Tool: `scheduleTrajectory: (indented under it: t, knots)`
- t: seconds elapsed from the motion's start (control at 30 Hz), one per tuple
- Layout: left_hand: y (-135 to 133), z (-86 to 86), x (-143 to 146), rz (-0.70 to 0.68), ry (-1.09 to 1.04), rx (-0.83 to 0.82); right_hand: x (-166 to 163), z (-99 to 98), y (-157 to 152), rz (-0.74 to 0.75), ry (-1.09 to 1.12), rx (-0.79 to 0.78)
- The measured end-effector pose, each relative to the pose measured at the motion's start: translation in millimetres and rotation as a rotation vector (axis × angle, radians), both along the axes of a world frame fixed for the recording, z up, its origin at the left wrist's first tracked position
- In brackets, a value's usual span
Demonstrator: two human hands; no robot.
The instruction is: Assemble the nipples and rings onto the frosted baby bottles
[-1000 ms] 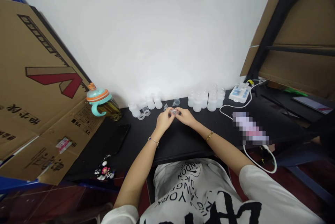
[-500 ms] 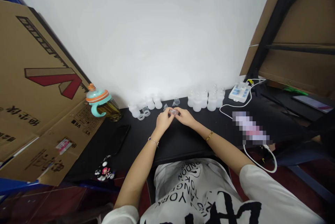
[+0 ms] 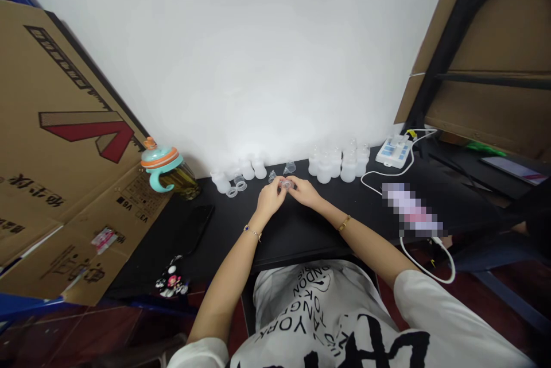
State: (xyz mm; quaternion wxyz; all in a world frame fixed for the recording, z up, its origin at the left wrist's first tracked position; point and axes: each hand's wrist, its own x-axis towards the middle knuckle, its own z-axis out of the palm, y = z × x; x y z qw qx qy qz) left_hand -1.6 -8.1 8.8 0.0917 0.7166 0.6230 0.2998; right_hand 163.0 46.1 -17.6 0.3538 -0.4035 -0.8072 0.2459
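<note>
On the black table (image 3: 293,236), well right of the jug (image 3: 174,177) as the person (image 3: 318,322) faces the wall (image 3: 275,69): left hand (image 3: 270,197) and right hand (image 3: 306,192) drawn together, bent fingertips pinching one small clear piece (image 3: 286,184) from either side. Fingers cover much of its rim; cannot tell whether it is one part or two fitted together. Farther right of the jug, pixel blocks mask a flat object (image 3: 411,207). Left of the jug, a cardboard box (image 3: 64,144) runs out of view.

Containers: jug holds something dark yellow-green; liquid or leaves, hard to say. Right of it, three milky bottles (image 3: 221,182) near the wall; farther right, beyond the hands, a tight cluster of bottles (image 3: 348,170), overlapping, count uncertain. Contents of either group unreadable through the cloudy walls.

Materials: jug see-through, with turquoise handle (image 3: 158,184) and orange-banded lid (image 3: 160,157). Just right of the nearer bottles, clear rings (image 3: 232,192), round and open-centred. Farther right from the jug, between the bottle groups, clear cone-like pieces (image 3: 290,167). On the jug's near side, a flat black phone (image 3: 200,229) and a knobbly charm (image 3: 173,283).
</note>
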Motion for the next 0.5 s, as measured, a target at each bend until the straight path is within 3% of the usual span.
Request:
scheduleTrajectory:
  t: [0.5]
  knots:
    - [-1.2,2.9,1.0,-0.007,0.062,-0.004,1.3,2.1,1.3,0.005,0.016,-0.011]
